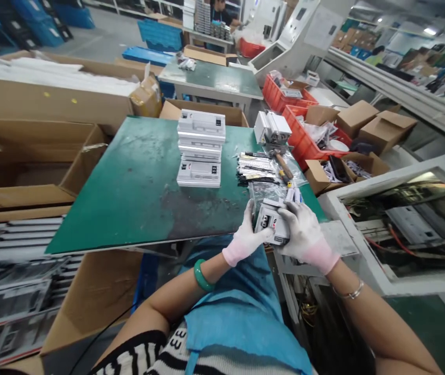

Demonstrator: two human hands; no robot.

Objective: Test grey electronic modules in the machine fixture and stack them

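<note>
Both of my hands wear white gloves with pink cuffs. Between them, at the near right edge of the green table, is a grey-white plastic device housing (271, 221) with dark connector openings and a small red mark. My left hand (248, 234) grips its left side, thumb across the front. Around its right side and top my right hand (304, 229) is wrapped. Several similar housings (201, 130) are stacked in a column on the table. Behind my hands lie thin black and white strips (257, 167) and a hammer (284, 164) with a wooden handle.
More housings (272, 127) stand at the table's far right corner. Red crates (304, 140) and open cartons line the right side, beside a white machine frame (394, 281). Large cardboard boxes (23, 192) flank the green table (128, 187) on the left. A person (222, 15) works far behind.
</note>
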